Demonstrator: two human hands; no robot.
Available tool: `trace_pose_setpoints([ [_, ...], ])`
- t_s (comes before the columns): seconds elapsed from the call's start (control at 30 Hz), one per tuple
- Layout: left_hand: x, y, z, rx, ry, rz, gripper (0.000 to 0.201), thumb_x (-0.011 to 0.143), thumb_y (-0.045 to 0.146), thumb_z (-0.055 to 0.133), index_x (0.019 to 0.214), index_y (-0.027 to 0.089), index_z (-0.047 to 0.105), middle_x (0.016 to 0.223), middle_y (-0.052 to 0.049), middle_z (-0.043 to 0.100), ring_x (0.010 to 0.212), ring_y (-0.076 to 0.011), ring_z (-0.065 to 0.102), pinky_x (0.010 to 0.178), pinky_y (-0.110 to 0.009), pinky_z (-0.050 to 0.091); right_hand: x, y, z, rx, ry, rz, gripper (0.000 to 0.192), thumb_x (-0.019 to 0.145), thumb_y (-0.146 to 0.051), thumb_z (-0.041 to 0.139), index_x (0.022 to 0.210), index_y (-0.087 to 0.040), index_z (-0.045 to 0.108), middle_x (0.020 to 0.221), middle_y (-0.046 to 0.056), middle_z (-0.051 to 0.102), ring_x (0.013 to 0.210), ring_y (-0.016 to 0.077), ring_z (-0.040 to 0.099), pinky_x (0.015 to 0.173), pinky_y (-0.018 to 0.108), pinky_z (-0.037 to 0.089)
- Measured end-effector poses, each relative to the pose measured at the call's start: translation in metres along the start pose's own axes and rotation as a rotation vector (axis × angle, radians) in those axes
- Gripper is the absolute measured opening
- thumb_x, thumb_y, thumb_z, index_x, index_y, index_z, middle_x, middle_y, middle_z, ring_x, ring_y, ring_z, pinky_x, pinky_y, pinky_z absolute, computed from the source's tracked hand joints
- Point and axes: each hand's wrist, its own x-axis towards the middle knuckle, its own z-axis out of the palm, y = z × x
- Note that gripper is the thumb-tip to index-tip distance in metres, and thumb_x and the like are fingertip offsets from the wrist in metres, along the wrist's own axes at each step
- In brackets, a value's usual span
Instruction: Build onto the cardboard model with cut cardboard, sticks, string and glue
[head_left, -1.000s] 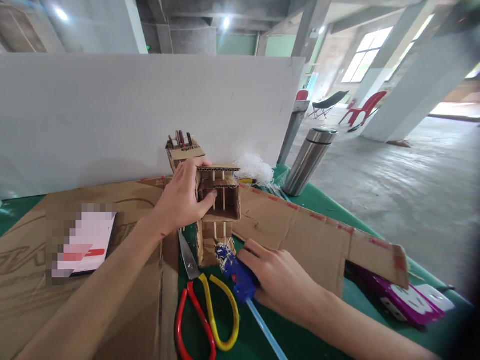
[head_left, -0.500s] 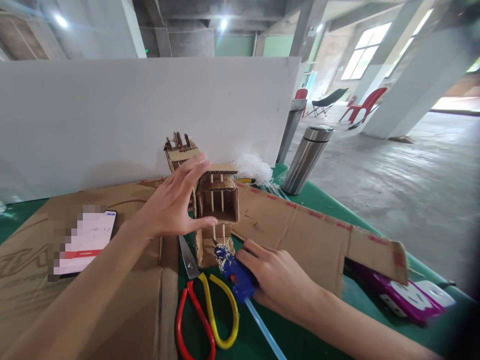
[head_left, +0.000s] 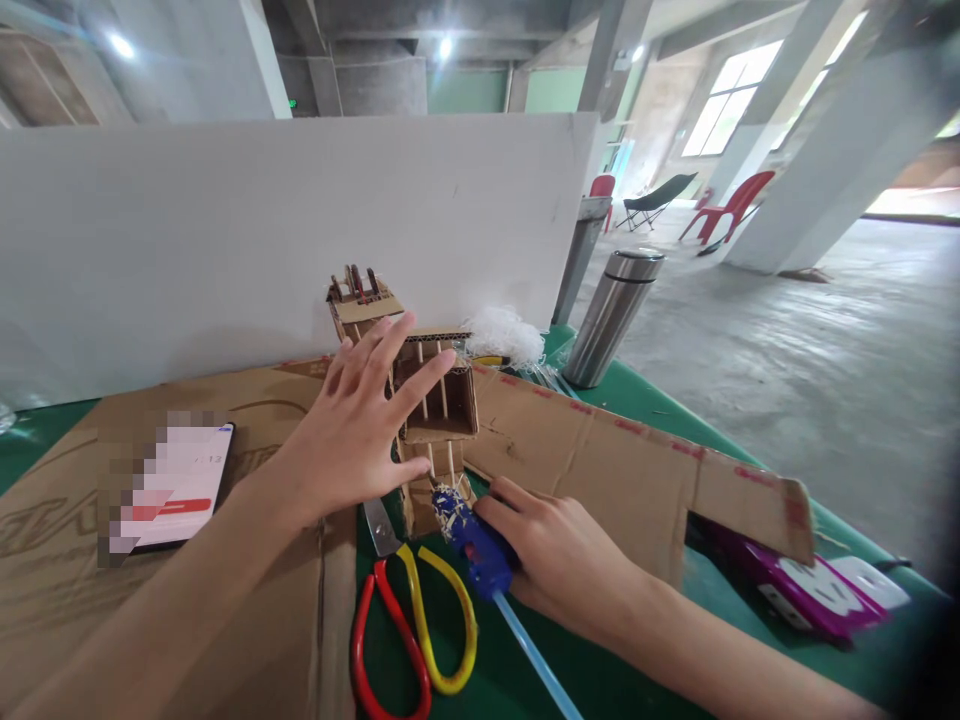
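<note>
A cardboard model (head_left: 437, 405) with open box-like compartments and thin wooden sticks stands at the centre. My left hand (head_left: 360, 425) is spread over its left side, fingers apart and gripping nothing. Its thumb points at the lower sticks; whether it touches them I cannot tell. My right hand (head_left: 551, 550) is wrapped round a blue hot glue gun (head_left: 480, 550), whose nozzle end, covered in pale crumbs, is at the model's lower sticks. From the gun's rear a long translucent glue stick (head_left: 536, 655) sticks out. Scissors (head_left: 390, 630) with one red and one yellow handle lie just in front.
Flat cardboard (head_left: 585, 450) covers parts of the green table. A phone (head_left: 180, 485) lies left. A steel flask (head_left: 615, 320) and white tangled strands (head_left: 504, 337) are at the back, before a white board (head_left: 262, 240). A purple power strip (head_left: 810, 590) is at right.
My left hand has shifted slightly down, and its index finger now stretches out to the right across the model's upper compartment. The glue gun has hardly moved.
</note>
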Motion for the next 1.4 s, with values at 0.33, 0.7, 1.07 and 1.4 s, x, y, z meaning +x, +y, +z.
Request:
trace_pose_setpoints([
  [0.33, 0.000, 0.031, 0.007, 0.180, 0.032, -0.127, 0.094, 0.082, 0.012, 0.072, 0.157, 0.025, 0.018, 0.164, -0.022, 0.012, 0.150, -0.0498, 0.010, 0.111, -0.068, 0.036, -0.002, 0.003, 0.004, -0.002, 0.023, 0.008, 0.028, 0.082, -0.015, 0.056, 0.109, -0.017, 0.062, 0.102, 0.009, 0.065, 0.084, 0.0254, 0.070, 0.061, 0.033, 0.051],
  [0.7, -0.004, 0.036, 0.016, 0.056, 0.042, -0.163, 0.084, 0.089, 0.006, 0.058, 0.157, 0.028, 0.014, 0.164, -0.019, 0.015, 0.150, -0.0496, 0.007, 0.112, -0.071, 0.036, -0.016, 0.023, 0.007, 0.146, 0.140, -0.076, 0.007, 0.087, -0.019, 0.052, 0.093, -0.018, 0.056, 0.092, 0.008, 0.061, 0.076, 0.0212, 0.064, 0.060, 0.032, 0.048],
  [1.07, -0.030, 0.039, 0.040, 0.066, 0.131, -0.277, 0.066, 0.086, 0.016, 0.068, 0.144, 0.018, 0.037, 0.147, -0.024, 0.038, 0.125, -0.0380, 0.056, 0.092, -0.052, 0.059, -0.001, 0.034, 0.011, 1.114, 0.415, 0.381, 0.031, 0.091, -0.053, 0.056, 0.086, -0.022, 0.061, 0.073, 0.000, 0.064, 0.067, 0.0198, 0.063, 0.068, 0.034, 0.051],
  [1.4, -0.043, 0.067, 0.026, 0.123, -0.341, -0.235, 0.028, 0.093, 0.006, 0.046, 0.108, 0.018, 0.066, 0.098, -0.008, 0.073, 0.069, -0.0231, 0.072, 0.055, -0.034, 0.057, 0.037, 0.007, 0.001, 1.842, 0.592, 0.541, 0.034, 0.069, -0.038, 0.081, 0.095, -0.022, 0.065, 0.092, 0.000, 0.071, 0.088, 0.0211, 0.069, 0.077, 0.033, 0.055],
])
